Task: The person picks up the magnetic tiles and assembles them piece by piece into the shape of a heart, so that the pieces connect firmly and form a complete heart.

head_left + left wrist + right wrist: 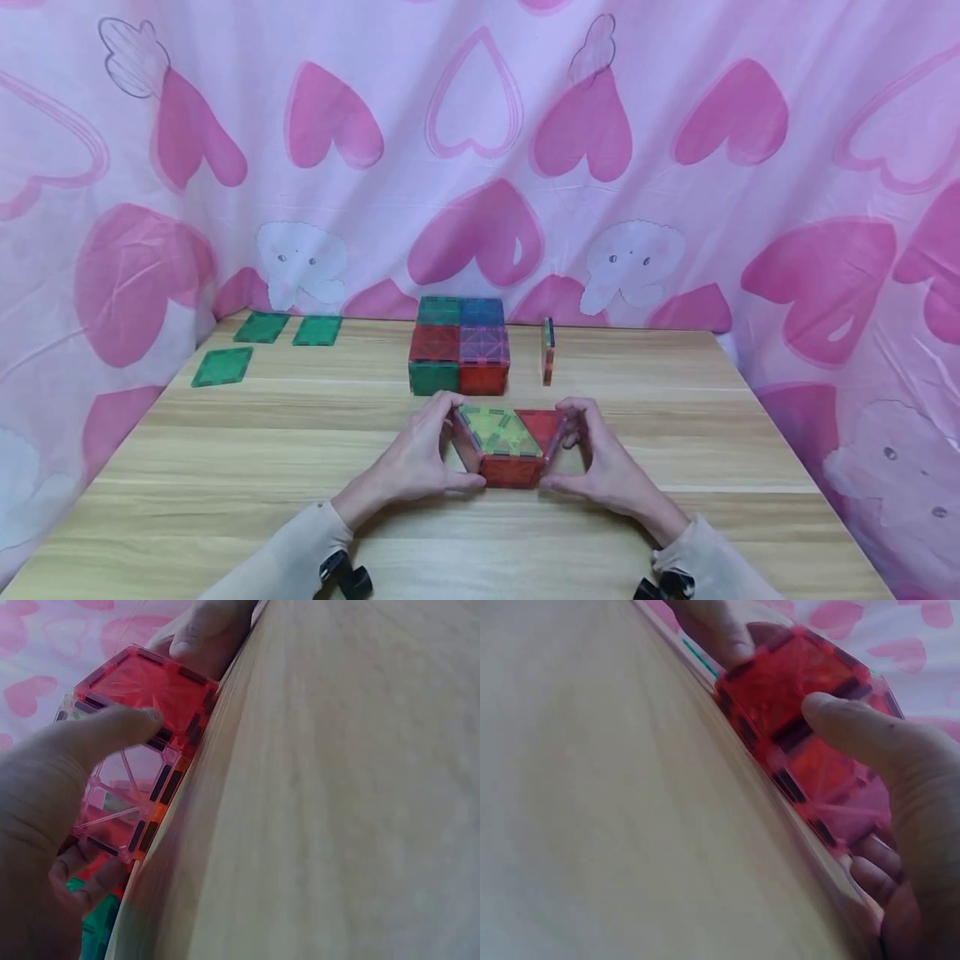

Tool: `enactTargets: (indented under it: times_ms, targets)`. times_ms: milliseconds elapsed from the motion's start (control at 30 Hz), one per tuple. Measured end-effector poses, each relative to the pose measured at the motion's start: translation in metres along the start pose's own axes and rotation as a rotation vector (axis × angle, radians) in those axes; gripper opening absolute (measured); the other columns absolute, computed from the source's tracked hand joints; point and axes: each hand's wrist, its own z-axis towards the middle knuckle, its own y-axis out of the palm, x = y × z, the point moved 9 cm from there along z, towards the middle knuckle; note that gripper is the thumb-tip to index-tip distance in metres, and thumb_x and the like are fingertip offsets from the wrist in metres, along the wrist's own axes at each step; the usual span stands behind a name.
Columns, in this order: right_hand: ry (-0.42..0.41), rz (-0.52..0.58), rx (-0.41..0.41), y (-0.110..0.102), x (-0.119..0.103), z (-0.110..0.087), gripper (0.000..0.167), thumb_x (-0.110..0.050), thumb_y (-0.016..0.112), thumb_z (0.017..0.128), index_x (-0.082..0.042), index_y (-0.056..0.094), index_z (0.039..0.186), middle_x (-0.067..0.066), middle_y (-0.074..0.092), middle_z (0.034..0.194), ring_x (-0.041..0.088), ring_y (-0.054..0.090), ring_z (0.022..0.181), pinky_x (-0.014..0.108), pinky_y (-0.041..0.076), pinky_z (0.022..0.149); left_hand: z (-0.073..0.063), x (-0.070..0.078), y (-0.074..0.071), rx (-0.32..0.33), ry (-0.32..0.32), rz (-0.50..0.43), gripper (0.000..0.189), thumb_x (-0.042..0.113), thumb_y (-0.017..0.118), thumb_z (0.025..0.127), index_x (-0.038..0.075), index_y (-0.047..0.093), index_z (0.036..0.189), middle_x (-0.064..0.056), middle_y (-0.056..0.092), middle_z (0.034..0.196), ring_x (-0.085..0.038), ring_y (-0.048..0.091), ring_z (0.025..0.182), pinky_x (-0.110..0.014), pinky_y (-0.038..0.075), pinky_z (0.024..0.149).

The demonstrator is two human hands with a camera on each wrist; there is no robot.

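A low, trapezoid-topped box of magnetic tiles (510, 473) rests on the table in front of me. Yellow-green tiles (495, 429) cover most of its top, with a red triangle tile (534, 423) at the right. My left hand (420, 450) grips its left side, thumb at the front corner and fingers toward the back. On the right side my right hand (607, 467) holds it the same way. Up close, the left wrist view shows a red front tile (165, 686) beside a pink side tile (112, 806). Both thumbs press near that front tile's edges.
Just behind stands a larger tile block (459, 346) in green, blue, red and purple. To its right, a narrow stack of tiles (548, 352) stands on edge. Green square tiles (222, 367) lie flat at the back left. A pink heart-patterned curtain (480, 108) hangs beyond the table.
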Motion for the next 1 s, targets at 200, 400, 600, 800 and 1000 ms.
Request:
enactTargets:
  times_ms: [200, 400, 600, 800, 1000]
  targets:
    - [0.094, -0.059, 0.113, 0.007, 0.001, 0.000, 0.098, -0.027, 0.110, 0.070, -0.012, 0.045, 0.141, 0.006, 0.058, 0.121, 0.022, 0.059, 0.107, 0.028, 0.054, 0.092, 0.002, 0.001, -0.013, 0.031, 0.051, -0.026, 0.095, 0.055, 0.105, 0.070, 0.026, 0.055, 0.145, 0.009, 0.051, 0.143, -0.014, 0.052, 0.132, -0.050, 0.053, 0.115]
    - [0.152, -0.119, 0.167, 0.011, -0.002, 0.005, 0.099, -0.031, 0.110, 0.068, -0.016, 0.046, 0.141, 0.001, 0.065, 0.121, 0.020, 0.065, 0.108, 0.028, 0.058, 0.092, 0.007, -0.007, -0.045, 0.202, 0.096, 0.012, 0.131, 0.054, 0.108, 0.063, 0.015, 0.039, 0.168, -0.012, 0.029, 0.172, -0.029, 0.027, 0.160, -0.070, 0.037, 0.125]
    - [0.150, -0.096, 0.174, 0.021, -0.003, 0.018, 0.099, -0.024, 0.108, 0.072, -0.017, 0.046, 0.149, 0.000, 0.067, 0.127, 0.021, 0.067, 0.113, 0.030, 0.060, 0.094, 0.010, -0.027, -0.056, 0.206, 0.021, 0.050, 0.160, 0.050, 0.110, 0.060, 0.010, 0.010, 0.178, -0.016, 0.011, 0.182, -0.037, 0.016, 0.166, -0.070, 0.034, 0.127]
    - [0.150, -0.108, 0.174, 0.039, -0.004, 0.038, 0.097, -0.024, 0.106, 0.077, -0.021, 0.046, 0.154, -0.002, 0.065, 0.134, 0.019, 0.069, 0.118, 0.031, 0.060, 0.095, 0.009, -0.037, -0.052, 0.178, -0.045, 0.054, 0.159, 0.059, 0.105, 0.065, 0.014, 0.004, 0.179, -0.014, 0.010, 0.183, -0.039, 0.020, 0.166, -0.070, 0.035, 0.126]
    - [0.126, -0.120, 0.178, 0.052, -0.005, 0.056, 0.094, -0.027, 0.104, 0.080, -0.020, 0.047, 0.154, -0.002, 0.060, 0.139, 0.020, 0.068, 0.123, 0.032, 0.060, 0.095, 0.009, -0.046, -0.051, 0.186, -0.100, 0.015, 0.154, 0.062, 0.103, 0.069, 0.018, 0.004, 0.179, -0.013, 0.019, 0.181, -0.037, 0.027, 0.165, -0.071, 0.034, 0.127]
